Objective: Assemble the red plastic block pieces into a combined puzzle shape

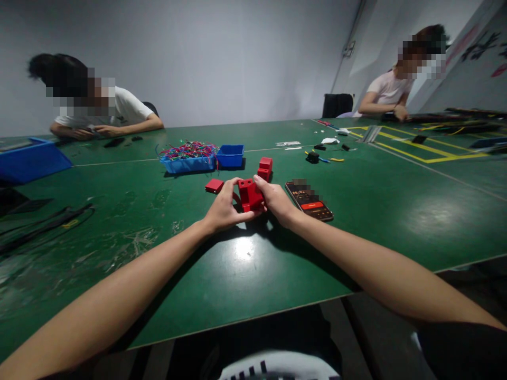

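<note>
Between my two hands, just above the green table [301, 269], is a red block [250, 195] with dark round holes in its top face. My left hand [225, 207] grips its left side and lower edge, thumb underneath. From the right, my right hand [275, 199] holds the same block, its thumb on the upper right corner. Right behind it a second red block [265, 167] stands on the table. A flat red piece [214, 185] lies to the left of my left hand.
A phone [309, 200] lies right of my right hand. Behind are a blue bin of coloured wires [190, 162] and a smaller blue bin [230, 156]. Two people sit across the table. Black parts [312, 157] lie back right; a large blue bin [34, 161] is far left.
</note>
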Motion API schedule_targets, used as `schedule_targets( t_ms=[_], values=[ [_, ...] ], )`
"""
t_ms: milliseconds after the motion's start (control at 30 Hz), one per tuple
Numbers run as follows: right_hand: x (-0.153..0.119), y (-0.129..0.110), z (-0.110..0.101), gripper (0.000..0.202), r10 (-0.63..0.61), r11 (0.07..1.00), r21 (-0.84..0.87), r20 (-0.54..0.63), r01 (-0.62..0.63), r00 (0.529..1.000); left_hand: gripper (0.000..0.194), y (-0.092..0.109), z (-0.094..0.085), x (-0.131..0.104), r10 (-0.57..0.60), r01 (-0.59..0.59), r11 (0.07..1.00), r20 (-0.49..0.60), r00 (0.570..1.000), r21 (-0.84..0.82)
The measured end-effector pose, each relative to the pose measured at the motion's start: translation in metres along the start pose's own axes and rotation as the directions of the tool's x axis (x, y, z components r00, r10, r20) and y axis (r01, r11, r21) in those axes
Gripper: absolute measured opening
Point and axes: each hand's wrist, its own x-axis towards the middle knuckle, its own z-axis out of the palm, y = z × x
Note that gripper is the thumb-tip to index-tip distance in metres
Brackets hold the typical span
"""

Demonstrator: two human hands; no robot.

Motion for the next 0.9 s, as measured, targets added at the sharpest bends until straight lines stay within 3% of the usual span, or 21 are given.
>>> schedule_targets(
  t_ms=[333,900],
  values=[
    [-0.0023,-0.0049,0.0018,0.058,0.035,0.998,0.047,0.019,-0.036,0.999,0.082,0.0020,-0.0009,-0.0006,0.035,-0.035,0.999,0.006,0.999,0.003],
    [-0.0074,-0.0103,-0.0005,0.056,-0.168,0.948,-0.274,0.004,0.163,0.986,0.077,-0.0009,0.0008,0.0012,0.040,-0.040,0.998,-0.004,0.999,-0.041]
  ],
)
